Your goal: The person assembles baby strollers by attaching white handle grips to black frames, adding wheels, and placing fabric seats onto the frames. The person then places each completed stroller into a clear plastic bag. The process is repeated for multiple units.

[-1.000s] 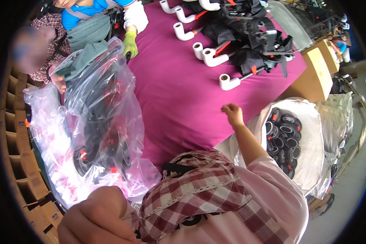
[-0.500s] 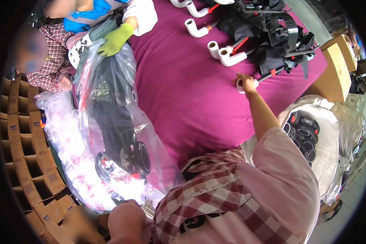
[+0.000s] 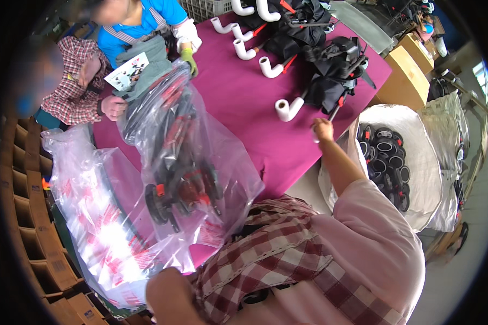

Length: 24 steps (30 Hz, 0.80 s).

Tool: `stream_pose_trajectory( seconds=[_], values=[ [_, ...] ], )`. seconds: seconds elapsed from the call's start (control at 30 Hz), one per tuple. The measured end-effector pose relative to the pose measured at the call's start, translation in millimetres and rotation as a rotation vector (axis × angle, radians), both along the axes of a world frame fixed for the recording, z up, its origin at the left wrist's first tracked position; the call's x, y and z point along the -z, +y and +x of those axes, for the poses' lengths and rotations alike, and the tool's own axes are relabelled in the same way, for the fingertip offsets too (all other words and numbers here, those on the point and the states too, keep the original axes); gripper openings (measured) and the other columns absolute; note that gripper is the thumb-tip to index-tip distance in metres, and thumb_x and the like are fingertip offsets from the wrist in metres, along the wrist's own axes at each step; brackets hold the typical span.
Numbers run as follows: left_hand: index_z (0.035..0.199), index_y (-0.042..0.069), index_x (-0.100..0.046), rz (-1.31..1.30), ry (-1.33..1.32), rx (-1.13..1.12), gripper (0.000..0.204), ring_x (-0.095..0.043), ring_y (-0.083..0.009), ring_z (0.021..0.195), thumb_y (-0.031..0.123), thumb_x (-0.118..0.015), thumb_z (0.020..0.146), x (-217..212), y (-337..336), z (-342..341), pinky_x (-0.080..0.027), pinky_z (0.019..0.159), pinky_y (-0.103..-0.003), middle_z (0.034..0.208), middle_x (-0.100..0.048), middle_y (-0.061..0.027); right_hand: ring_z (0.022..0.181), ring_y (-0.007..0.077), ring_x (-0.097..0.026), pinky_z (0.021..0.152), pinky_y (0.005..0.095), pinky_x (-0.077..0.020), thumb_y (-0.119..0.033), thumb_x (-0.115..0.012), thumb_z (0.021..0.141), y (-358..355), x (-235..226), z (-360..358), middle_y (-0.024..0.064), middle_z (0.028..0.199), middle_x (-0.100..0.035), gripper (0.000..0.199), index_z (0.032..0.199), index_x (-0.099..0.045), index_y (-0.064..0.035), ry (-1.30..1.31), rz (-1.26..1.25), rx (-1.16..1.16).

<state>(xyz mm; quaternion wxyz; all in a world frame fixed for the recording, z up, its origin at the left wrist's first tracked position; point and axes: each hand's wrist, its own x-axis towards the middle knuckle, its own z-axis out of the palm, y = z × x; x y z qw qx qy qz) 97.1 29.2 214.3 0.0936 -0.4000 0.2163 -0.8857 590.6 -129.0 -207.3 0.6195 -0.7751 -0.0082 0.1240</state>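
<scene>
My right hand (image 3: pixel 322 130) reaches out to the table's right edge, its fingers wrapped round the white curved handle (image 3: pixel 315 136) of a folded stroller. A grey tube with a red clip (image 3: pixel 337 106) runs from that handle to the black folded fabric (image 3: pixel 328 89). Most of the handle is hidden under my fingers. Of my left side only the bent arm (image 3: pixel 171 292) shows at the lower edge; the hand is out of sight. In front of me on the left lies another folded stroller with black wheels (image 3: pixel 158 205), inside a clear plastic bag (image 3: pixel 233 162).
Several folded strollers with white handles (image 3: pixel 271 67) lie along the magenta-covered table (image 3: pixel 228 103). Two people stand across it; a green-gloved hand (image 3: pixel 190 60) and a bare hand (image 3: pixel 113 108) are at the bag. A white sack (image 3: pixel 423 162) of wheels and cartons (image 3: pixel 398 76) stand right, divided boxes (image 3: pixel 30 238) left.
My view has shifted. The bagged stroller lies turned and farther right, and the gloved hand has drawn back to the bag's far end. My right hand stays on the handle.
</scene>
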Motion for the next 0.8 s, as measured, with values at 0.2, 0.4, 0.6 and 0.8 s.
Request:
stream_pose_trajectory(
  seconds=[0.2, 0.4, 0.6, 0.8],
  values=[
    [0.116, 0.007, -0.059, -0.031, 0.159, -0.196, 0.023, -0.061, -0.0343, 0.100, 0.020, -0.055, 0.098, 57, 15, 30, -0.048, 0.085, -0.045, 0.108, -0.065, -0.0151, 0.081, 0.0261, -0.071, 0.075, 0.0388, -0.0551, -0.022, -0.070, 0.084, 99, -17, -185, 0.0143, 0.083, -0.071, 0.025, 0.092, -0.067, 0.0015, -0.132, -0.138, -0.525],
    [0.099, 0.000, -0.069, -0.670, 1.528, -0.085, 0.014, -0.064, -0.0326, 0.102, 0.007, -0.063, 0.089, 125, 30, 83, -0.051, 0.088, -0.042, 0.111, -0.067, -0.0143, 0.100, 0.0271, -0.063, 0.083, 0.0383, -0.0488, -0.008, -0.072, 0.078, 69, -196, -187, 0.0101, 0.097, -0.066, 0.016, 0.092, -0.064, -0.0050, -1.038, 0.050, -0.754],
    [0.101, 0.000, -0.069, -0.674, 1.677, 0.035, 0.016, -0.066, -0.0311, 0.097, 0.001, -0.064, 0.086, 153, 21, 201, -0.054, 0.084, -0.038, 0.111, -0.067, -0.0154, 0.079, 0.0330, -0.062, 0.072, 0.0444, -0.0496, -0.015, -0.072, 0.075, 79, -213, -75, 0.0113, 0.082, -0.061, 0.015, 0.083, -0.062, -0.0063, -1.069, -0.033, -0.900],
    [0.113, 0.001, -0.065, -0.629, 1.715, -0.234, 0.026, -0.050, -0.0425, 0.127, 0.013, -0.065, 0.090, 171, 72, 330, -0.041, 0.106, -0.050, 0.136, -0.053, -0.0211, 0.062, 0.0352, -0.064, 0.060, 0.0450, -0.0492, -0.036, -0.069, 0.081, 93, -221, -46, 0.0161, 0.062, -0.063, 0.038, 0.064, -0.064, -0.0028, -0.586, -0.100, -1.389]
  ],
)
